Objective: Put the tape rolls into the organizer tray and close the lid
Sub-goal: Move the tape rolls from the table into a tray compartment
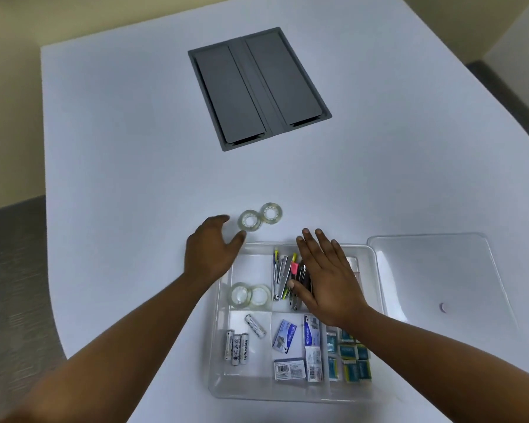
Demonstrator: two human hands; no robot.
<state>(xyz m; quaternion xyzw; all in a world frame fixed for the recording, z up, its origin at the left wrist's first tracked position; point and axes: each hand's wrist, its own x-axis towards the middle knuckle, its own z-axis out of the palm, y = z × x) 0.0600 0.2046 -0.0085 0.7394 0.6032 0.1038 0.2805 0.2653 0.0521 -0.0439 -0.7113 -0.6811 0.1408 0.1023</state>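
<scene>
Two small clear tape rolls [259, 220] lie flat on the white desk [135, 148]: light, rigid, slick; pinch across rim. Left hand [213, 251] spread, empty; right hand [327, 277] flat, empty.

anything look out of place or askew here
Two tape rolls still lie on the table just beyond the tray, while two others are already in its upper-left compartment. One battery lies askew, apart from the three lined up. The lid sits off to the right. Nothing looks spilled or damaged.

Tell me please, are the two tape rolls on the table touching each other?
Touching: the head view shows the left roll and right roll meeting edge to edge.
</scene>
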